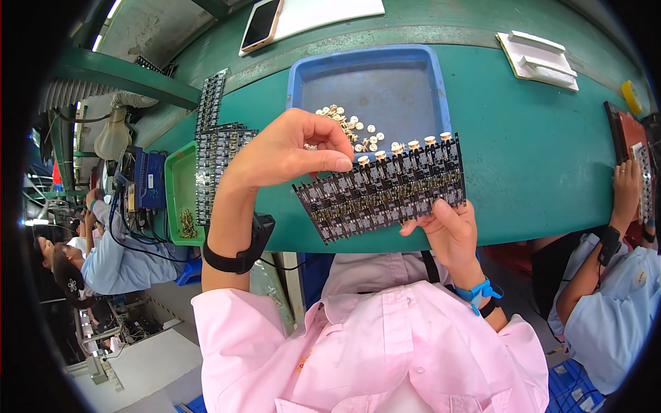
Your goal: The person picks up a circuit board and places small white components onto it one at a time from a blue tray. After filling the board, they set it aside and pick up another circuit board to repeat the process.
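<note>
Blue rectangular plastic tray (396,86), on green counter (537,158): small white-topped round parts (334,112), heaped left | Green plastic tray (180,165), far left: small brass-coloured parts (186,224) | Black rectangular circuit-board panel (385,191), before blue tray: right hand (451,230), grip pinching lower edge; left hand (292,148), upper edge, fingertips close, cannot tell whether pinching

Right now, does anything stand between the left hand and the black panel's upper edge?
Nothing visible does: the left hand appears close to the upper edge of the black panel, the nearest white-topped part just to its right.
</note>
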`<state>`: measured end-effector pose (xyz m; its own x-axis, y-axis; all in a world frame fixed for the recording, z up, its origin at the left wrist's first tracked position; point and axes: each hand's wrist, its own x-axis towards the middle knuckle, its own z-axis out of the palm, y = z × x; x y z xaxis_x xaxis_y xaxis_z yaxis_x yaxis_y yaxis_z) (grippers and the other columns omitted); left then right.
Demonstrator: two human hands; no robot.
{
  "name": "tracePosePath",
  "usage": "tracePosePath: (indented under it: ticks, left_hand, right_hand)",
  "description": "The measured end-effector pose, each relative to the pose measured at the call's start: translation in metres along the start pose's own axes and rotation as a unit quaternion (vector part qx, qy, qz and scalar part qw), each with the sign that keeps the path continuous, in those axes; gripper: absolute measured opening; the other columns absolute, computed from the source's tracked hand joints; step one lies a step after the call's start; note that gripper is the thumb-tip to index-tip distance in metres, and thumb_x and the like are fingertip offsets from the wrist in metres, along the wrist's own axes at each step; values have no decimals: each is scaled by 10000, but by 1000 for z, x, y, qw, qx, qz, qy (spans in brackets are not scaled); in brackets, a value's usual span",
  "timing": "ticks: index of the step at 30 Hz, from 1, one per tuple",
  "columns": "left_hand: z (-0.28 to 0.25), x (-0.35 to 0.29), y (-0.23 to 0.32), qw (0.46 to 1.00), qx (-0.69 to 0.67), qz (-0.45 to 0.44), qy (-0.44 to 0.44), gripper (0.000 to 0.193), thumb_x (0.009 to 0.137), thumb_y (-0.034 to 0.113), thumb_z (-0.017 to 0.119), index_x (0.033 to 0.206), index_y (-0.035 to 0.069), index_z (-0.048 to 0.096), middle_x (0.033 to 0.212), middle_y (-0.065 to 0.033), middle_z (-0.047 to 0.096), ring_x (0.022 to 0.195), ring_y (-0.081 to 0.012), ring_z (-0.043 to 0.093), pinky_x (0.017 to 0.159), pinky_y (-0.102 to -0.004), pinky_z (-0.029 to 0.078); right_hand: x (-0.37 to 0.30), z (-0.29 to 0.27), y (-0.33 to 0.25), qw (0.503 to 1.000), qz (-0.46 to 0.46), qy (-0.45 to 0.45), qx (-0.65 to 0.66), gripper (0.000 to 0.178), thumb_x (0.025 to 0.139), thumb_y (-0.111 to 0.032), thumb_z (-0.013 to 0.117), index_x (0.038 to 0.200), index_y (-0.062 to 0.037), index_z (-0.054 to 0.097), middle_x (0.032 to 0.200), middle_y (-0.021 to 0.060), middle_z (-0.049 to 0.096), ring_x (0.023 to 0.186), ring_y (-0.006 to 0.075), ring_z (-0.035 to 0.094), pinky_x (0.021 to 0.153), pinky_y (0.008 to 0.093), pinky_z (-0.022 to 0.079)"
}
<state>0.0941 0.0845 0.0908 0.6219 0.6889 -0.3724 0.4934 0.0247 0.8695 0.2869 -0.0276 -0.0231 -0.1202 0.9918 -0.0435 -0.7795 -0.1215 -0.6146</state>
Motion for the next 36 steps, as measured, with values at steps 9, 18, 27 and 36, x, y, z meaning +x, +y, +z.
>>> tracePosePath:
  ticks: [9, 18, 27, 36]
  left_hand:
    - [2, -3, 2, 999, 25, 3, 25, 111, 695, 66, 587, 778, -7, 596, 671, -14, 560, 581, -44, 475, 491, -165, 382]
    - [5, -2, 3, 998, 31, 44, 20, 103, 685, 27, 586, 773, -27, 587, 688, -33, 566, 636, -63, 500, 571, -174, 411]
    - [4, 0, 1, 999, 30, 31, 26, 115, 685, 63, 599, 759, -24, 586, 697, -33, 570, 635, -67, 500, 578, -181, 406]
    - [3, -1, -2, 997, 47, 59, 34, 156, 663, 123, 617, 741, -10, 596, 671, -45, 578, 640, -96, 514, 571, -219, 404]
  right_hand:
    - [-1, 1, 0, 1000, 1, 2, 2, 258, 795, -118, 437, 973, 69, 434, 852, 193, 548, 594, 266, 573, 550, 368, 478]
    - [-1, 1, 1, 1000, -7, 14, -5, 236, 793, -104, 438, 963, 60, 444, 845, 187, 552, 590, 268, 574, 550, 370, 481]
    - [-1, 1, 0, 1000, -3, 13, -4, 221, 794, -109, 442, 945, 52, 457, 837, 183, 554, 595, 271, 574, 563, 373, 483]
    - [-1, 1, 2, 1000, -10, 15, -7, 210, 796, -116, 440, 928, 45, 469, 784, 167, 564, 595, 269, 574, 575, 373, 479]
